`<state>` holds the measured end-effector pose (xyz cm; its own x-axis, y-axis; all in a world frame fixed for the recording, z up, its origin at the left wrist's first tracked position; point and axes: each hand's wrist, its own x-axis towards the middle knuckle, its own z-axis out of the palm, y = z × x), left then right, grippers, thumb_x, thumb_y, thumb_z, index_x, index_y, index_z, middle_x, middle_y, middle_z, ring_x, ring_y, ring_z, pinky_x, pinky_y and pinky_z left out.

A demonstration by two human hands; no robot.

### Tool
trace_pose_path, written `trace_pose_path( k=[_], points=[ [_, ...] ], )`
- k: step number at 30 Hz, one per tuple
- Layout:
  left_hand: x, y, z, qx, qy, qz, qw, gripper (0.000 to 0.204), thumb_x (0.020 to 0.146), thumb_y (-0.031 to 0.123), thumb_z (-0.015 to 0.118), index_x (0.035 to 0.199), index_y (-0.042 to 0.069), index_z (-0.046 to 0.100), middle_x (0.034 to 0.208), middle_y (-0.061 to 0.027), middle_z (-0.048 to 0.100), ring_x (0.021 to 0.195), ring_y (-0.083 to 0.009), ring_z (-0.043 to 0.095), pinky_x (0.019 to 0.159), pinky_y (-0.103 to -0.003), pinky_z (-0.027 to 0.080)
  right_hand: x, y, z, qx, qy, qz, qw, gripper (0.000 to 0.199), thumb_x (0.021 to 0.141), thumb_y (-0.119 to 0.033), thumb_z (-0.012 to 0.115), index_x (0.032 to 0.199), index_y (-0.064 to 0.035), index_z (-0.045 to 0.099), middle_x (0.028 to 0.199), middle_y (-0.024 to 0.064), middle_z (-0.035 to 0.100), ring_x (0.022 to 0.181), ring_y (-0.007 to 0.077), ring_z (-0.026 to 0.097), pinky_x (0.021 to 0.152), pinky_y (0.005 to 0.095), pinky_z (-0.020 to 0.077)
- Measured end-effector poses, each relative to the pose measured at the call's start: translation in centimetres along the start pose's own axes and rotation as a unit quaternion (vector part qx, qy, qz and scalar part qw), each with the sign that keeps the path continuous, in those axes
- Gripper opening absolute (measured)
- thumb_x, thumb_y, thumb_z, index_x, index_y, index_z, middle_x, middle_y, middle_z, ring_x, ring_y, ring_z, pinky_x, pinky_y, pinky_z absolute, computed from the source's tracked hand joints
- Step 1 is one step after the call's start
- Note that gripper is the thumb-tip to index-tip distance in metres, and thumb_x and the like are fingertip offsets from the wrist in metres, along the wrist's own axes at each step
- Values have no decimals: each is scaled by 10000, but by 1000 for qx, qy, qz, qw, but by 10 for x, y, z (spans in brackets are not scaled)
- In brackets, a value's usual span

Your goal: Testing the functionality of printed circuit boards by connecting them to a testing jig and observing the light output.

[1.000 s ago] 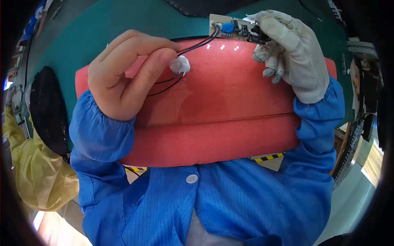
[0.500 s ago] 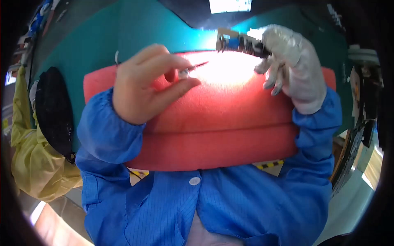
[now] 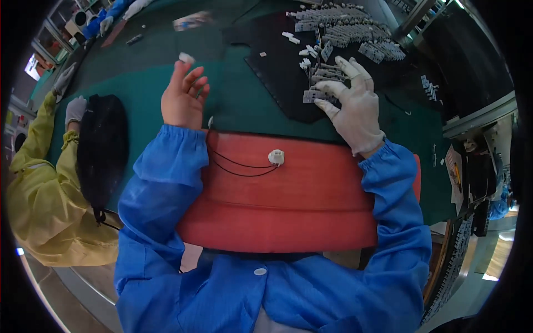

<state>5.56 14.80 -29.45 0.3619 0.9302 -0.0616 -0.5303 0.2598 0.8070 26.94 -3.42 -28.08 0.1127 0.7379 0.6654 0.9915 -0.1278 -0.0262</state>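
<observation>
My bare left hand (image 3: 185, 97) is raised over the green table (image 3: 141, 91), fingers apart and half curled. A small white piece (image 3: 187, 57) sits at one fingertip; whether it is held or worn, I cannot tell. Beyond it, a circuit board (image 3: 191, 21) is smeared by motion. My white-gloved right hand (image 3: 355, 105) has thumb and forefinger closed on a grey circuit module (image 3: 314, 97) at the near end of a row on the black mat (image 3: 272, 83). A round white connector (image 3: 276, 157) with two black wires lies on the red cushion (image 3: 288, 222) between my forearms.
Rows of grey modules (image 3: 355, 33) cover the mat's far side, with loose white connectors (image 3: 290, 38) beside them. At left, a co-worker's yellow sleeve (image 3: 33, 133) and gloved hand (image 3: 76, 109) are near a black cover (image 3: 102, 144). Another person's blue sleeve (image 3: 94, 26) shows at far left.
My right hand has left the board it held over the cushion and moved to the row of modules. My left hand has withdrawn from the middle. The bright light on the cushion is gone.
</observation>
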Motion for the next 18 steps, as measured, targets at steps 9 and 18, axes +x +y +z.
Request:
trace_pose_path(
  k=[9,18],
  points=[
    [-30,-19,6,353,-201,243,881,278,822,10,596,1098,46,594,817,-40,580,739,-141,577,662,-278,486,-5,1,1,104,57,-54,991,234,605,-152,761,803,-125,638,1008,9,619,1013,260,552,806,352,479],
    [-31,-48,29,563,-343,366,657,397,750,9,633,1129,117,588,954,-112,521,871,-275,551,745,-342,482,-4,-7,2,237,-88,-39,967,140,721,-131,694,827,-57,642,897,79,638,880,271,594,776,347,482]
  ],
)
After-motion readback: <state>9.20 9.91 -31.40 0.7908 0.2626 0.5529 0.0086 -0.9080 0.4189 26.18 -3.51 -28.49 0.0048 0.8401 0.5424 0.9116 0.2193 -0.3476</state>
